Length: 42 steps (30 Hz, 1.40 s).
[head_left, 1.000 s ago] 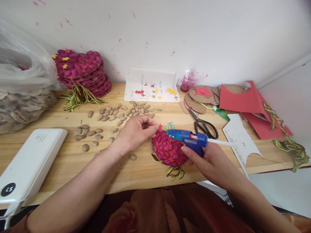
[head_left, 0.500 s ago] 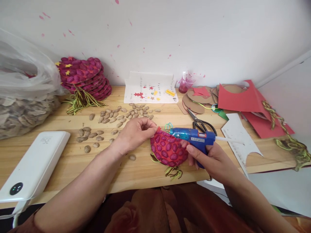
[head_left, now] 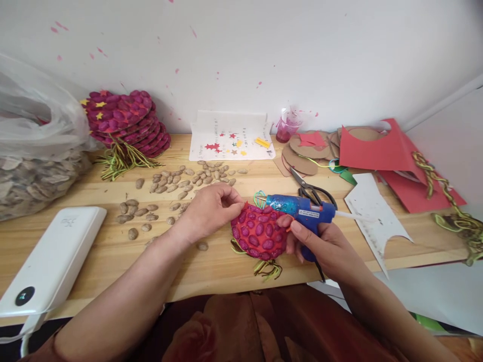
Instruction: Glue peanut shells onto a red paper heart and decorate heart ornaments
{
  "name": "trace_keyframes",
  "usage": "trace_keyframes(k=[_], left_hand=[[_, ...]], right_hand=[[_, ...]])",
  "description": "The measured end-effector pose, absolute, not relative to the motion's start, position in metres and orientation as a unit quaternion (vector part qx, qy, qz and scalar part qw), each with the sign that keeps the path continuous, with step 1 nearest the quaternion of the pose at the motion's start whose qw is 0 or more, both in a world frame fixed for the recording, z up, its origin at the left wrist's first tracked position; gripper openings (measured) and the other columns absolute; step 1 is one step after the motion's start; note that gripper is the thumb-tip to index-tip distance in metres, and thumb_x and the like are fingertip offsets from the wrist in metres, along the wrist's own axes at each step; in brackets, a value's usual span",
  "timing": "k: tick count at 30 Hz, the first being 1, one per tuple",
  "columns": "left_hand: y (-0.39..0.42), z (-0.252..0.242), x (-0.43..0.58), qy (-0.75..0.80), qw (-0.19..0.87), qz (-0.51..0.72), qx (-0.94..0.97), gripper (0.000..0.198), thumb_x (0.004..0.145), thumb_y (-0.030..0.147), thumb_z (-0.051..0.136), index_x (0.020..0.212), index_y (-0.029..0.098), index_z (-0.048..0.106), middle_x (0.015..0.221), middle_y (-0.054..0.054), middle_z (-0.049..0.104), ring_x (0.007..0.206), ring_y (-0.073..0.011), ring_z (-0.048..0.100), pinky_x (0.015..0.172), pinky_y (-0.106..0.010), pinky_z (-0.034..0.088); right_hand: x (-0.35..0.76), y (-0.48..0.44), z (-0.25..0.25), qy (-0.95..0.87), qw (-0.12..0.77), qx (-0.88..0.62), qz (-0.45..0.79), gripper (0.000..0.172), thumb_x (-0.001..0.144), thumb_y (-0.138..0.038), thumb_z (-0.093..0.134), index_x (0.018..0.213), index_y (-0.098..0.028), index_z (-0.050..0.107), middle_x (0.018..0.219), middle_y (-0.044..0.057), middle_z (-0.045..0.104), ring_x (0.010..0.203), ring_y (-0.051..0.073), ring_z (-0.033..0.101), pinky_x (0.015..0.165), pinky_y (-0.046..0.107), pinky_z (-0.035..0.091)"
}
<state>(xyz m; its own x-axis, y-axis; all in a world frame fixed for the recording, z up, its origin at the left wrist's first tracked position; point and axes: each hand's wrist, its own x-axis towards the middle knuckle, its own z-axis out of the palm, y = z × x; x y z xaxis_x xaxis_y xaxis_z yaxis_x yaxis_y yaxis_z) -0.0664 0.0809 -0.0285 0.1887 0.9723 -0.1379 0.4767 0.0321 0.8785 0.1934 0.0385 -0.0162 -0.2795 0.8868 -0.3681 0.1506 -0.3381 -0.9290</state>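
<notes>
Glue gun (head_left: 289,204), one, tight in right grip (head_left: 320,242); one star (head_left: 246,205) tight in left grip (head_left: 211,208)

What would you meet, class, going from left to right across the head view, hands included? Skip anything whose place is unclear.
Plastic bag of peanuts → stack of purple-bumped pieces → left hand → single bumpy piece → glue gun → white offcut → yarn clump.

A blue glue gun (head_left: 292,205) is held right of centre, nozzle (head_left: 261,198) leftward; below centre, a purple-studded red disc (head_left: 259,232) is laid, a red star (head_left: 246,205) pinched at its upper-left edge.
</notes>
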Motion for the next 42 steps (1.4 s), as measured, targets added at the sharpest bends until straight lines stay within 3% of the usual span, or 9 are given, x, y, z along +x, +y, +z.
trace_keyframes(k=[8, 13, 19, 26, 30, 35, 42], left_hand=[[0.082, -0.021, -0.063, 0.590, 0.417, 0.272, 0.636, 0.011, 0.077, 0.029, 0.067, 0.076, 0.019, 0.071, 0.073, 0.001, 0.073, 0.065, -0.0141, 0.062, 0.061, -0.025, 0.047], [0.079, -0.020, -0.061, 0.608, 0.390, 0.272, 0.637, 0.009, 0.076, 0.028, 0.066, 0.075, 0.020, 0.070, 0.073, 0.001, 0.073, 0.064, -0.0145, 0.063, 0.063, -0.026, 0.048], [0.078, -0.021, -0.058, 0.624, 0.369, 0.269, 0.634, 0.009, 0.076, 0.029, 0.068, 0.074, 0.020, 0.068, 0.074, 0.001, 0.073, 0.064, -0.0153, 0.064, 0.065, -0.028, 0.050], [0.071, -0.020, -0.064, 0.564, 0.400, 0.333, 0.641, 0.012, 0.084, 0.030, 0.067, 0.090, 0.019, 0.069, 0.085, -0.001, 0.074, 0.075, -0.0167, 0.069, 0.070, -0.028, 0.055], [0.062, -0.015, -0.067, 0.513, 0.288, 0.325, 0.740, 0.028, 0.092, 0.017, 0.053, 0.099, 0.024, 0.080, 0.102, -0.003, 0.074, 0.093, -0.0169, 0.070, 0.084, -0.030, 0.056], [0.052, -0.018, -0.064, 0.496, 0.134, 0.266, 0.816, 0.041, 0.095, 0.011, 0.044, 0.113, 0.026, 0.078, 0.112, -0.007, 0.071, 0.093, -0.0186, 0.071, 0.082, -0.031, 0.058], [0.035, -0.029, -0.069, 0.501, 0.112, 0.269, 0.815, 0.039, 0.096, 0.011, 0.047, 0.126, 0.022, 0.070, 0.121, -0.009, 0.068, 0.102, -0.0189, 0.070, 0.086, -0.029, 0.059]], right_hand=[[0.193, 0.040, -0.015, -0.497, 0.289, -0.520, 0.632, 0.049, 0.084, -0.065, 0.072, 0.081, -0.017, 0.068, 0.063, 0.002, 0.067, 0.047, 0.009, 0.052, 0.046, 0.024, 0.038], [0.193, 0.040, -0.017, -0.502, 0.286, -0.523, 0.627, 0.049, 0.084, -0.066, 0.071, 0.090, -0.016, 0.070, 0.063, 0.001, 0.067, 0.048, 0.009, 0.052, 0.047, 0.024, 0.039], [0.194, 0.040, -0.017, -0.499, 0.282, -0.524, 0.630, 0.049, 0.085, -0.066, 0.070, 0.087, -0.017, 0.068, 0.063, 0.001, 0.067, 0.048, 0.009, 0.051, 0.047, 0.024, 0.039], [0.192, 0.040, -0.014, -0.517, 0.276, -0.527, 0.616, 0.049, 0.087, -0.066, 0.067, 0.081, -0.017, 0.066, 0.064, 0.001, 0.067, 0.049, 0.009, 0.052, 0.049, 0.025, 0.040], [0.191, 0.040, -0.013, -0.520, 0.280, -0.524, 0.613, 0.049, 0.087, -0.065, 0.068, 0.075, -0.019, 0.062, 0.063, 0.001, 0.065, 0.048, 0.009, 0.051, 0.048, 0.025, 0.039], [0.193, 0.040, -0.015, -0.512, 0.280, -0.516, 0.628, 0.047, 0.088, -0.064, 0.067, 0.075, -0.019, 0.062, 0.062, 0.000, 0.064, 0.048, 0.009, 0.050, 0.047, 0.025, 0.037], [0.196, 0.039, -0.016, -0.503, 0.295, -0.498, 0.642, 0.037, 0.089, -0.054, 0.072, 0.100, -0.020, 0.065, 0.067, -0.001, 0.066, 0.051, 0.010, 0.053, 0.049, 0.024, 0.041]])
